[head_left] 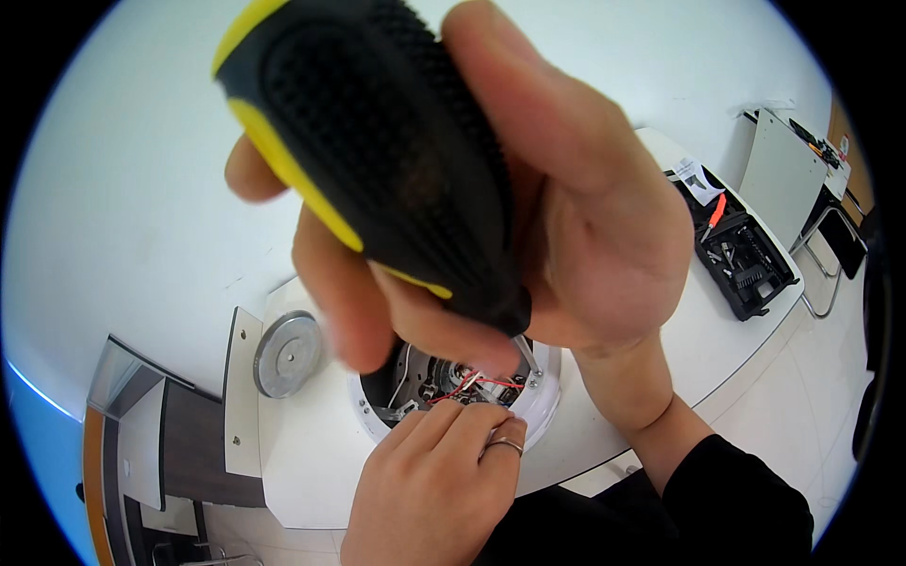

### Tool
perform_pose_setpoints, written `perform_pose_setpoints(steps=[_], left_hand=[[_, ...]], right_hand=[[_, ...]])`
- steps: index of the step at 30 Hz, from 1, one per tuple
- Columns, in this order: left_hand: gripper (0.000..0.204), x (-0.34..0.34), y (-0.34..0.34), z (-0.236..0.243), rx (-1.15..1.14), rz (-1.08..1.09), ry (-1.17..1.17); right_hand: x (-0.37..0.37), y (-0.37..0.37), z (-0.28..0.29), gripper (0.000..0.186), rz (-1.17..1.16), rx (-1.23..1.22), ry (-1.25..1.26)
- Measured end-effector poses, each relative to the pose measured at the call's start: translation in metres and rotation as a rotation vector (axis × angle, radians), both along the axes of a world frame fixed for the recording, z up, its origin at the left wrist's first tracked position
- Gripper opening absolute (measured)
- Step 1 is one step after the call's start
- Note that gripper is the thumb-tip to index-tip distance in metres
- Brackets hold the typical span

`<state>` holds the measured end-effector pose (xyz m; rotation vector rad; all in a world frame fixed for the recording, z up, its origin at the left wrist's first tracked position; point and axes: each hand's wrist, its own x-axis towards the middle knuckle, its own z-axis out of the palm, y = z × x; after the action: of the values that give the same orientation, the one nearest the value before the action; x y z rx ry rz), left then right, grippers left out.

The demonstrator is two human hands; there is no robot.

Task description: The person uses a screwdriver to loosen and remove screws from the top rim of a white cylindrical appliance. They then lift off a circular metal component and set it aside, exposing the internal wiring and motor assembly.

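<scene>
My right hand (604, 217) is raised close to the camera, its fingers wrapped round a screwdriver (387, 141) with a thick black and yellow handle. The thin metal shaft slants down to the right side of a round white appliance housing (543, 415), by the screws on its rim. Inside the opened housing, red and white wires (462, 385) and metal parts show. My left hand (444, 472), with a ring on one finger, bends over the near rim; its fingertips are partly hidden. My right hand covers part of the housing's far side.
A grey round metal plate (288, 355) lies left of the housing on the white table (311, 481). An open black tool case (746, 259) holds small bits, an orange-handled tool (717, 213) and a leaflet (696, 179) at the right. Beyond stand a side desk (779, 170) and a metal-framed chair (835, 250).
</scene>
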<state>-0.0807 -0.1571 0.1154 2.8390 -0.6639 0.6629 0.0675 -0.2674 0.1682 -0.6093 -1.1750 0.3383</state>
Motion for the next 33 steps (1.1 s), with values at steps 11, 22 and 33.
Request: perform_pose_setpoints(steps=[11, 22, 33], left_hand=[[0.008, 0.000, -0.001, 0.001, -0.004, -0.003, 0.009], [0.007, -0.002, -0.006, 0.000, -0.076, 0.031, 0.012], [0.008, -0.001, -0.006, 0.001, -0.071, 0.010, -0.003]], right_hand=[[-0.009, -0.020, 0.015, 0.052, 0.053, -0.107, 0.004], [0.000, 0.001, 0.000, 0.049, 0.056, -0.048, 0.012], [0.002, 0.002, -0.001, 0.057, 0.130, -0.053, 0.040]])
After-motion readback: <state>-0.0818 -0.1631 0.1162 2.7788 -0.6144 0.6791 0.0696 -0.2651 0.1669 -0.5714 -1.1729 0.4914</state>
